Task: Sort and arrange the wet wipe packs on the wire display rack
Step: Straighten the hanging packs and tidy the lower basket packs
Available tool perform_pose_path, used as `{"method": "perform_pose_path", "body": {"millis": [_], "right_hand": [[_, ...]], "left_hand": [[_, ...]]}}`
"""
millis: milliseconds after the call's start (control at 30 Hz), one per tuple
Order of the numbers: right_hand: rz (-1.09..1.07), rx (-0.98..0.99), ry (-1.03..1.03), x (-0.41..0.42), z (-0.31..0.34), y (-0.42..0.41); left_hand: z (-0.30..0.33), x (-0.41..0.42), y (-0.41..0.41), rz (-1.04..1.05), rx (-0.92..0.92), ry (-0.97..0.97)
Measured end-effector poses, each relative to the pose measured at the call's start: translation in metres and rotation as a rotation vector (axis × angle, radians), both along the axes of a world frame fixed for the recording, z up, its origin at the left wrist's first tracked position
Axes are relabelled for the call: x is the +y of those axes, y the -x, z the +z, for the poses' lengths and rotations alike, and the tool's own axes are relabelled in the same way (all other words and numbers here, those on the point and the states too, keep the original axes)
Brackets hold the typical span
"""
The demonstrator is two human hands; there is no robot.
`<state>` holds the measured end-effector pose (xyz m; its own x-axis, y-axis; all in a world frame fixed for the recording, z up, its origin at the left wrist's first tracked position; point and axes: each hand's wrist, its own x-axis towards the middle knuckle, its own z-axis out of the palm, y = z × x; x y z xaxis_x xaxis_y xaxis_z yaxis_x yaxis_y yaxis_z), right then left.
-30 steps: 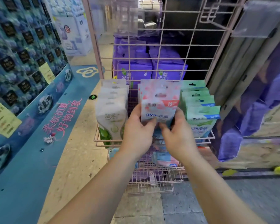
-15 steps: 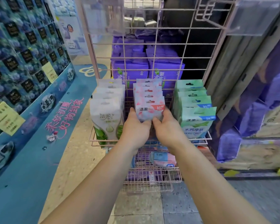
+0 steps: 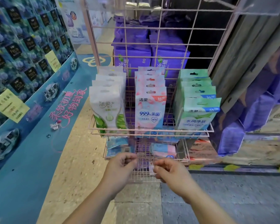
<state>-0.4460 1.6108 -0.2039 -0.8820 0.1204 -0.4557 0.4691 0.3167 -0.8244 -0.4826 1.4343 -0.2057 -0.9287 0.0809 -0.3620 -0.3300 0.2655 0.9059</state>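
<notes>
My left hand (image 3: 121,165) and right hand (image 3: 169,171) hover side by side, fingers loosely curled, holding nothing, in front of the lower basket (image 3: 183,152) of the pink wire rack (image 3: 171,44). Above them hang three rows of soft, flat packs: white packs (image 3: 107,105) with green leaves, pink packs (image 3: 149,109) reading "99.9%", and green packs (image 3: 198,113) marked "10". Behind the grid stand purple bags (image 3: 132,59) marked "80".
</notes>
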Motion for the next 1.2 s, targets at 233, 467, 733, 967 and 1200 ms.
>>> {"method": "perform_pose_path", "body": {"millis": [233, 467, 733, 967, 1200], "right_hand": [[-0.144, 0.042, -0.068, 0.014, -0.026, 0.025], [-0.313, 0.147, -0.388, -0.018, -0.049, 0.043], [-0.200, 0.136, -0.878, -0.025, -0.068, 0.057], [0.158, 0.296, -0.774, 0.052, -0.082, 0.064], [-0.037, 0.259, 0.015, 0.093, -0.082, 0.059]], "left_hand": [[-0.030, -0.018, 0.030, 0.042, -0.028, 0.065], [-0.055, -0.059, 0.071, -0.036, 0.241, 0.379], [-0.110, -0.074, 0.116, -0.228, 0.270, 0.640], [-0.109, -0.058, 0.111, 0.027, 0.340, 0.526], [-0.108, -0.057, 0.111, 0.137, 0.226, 0.337]]}}
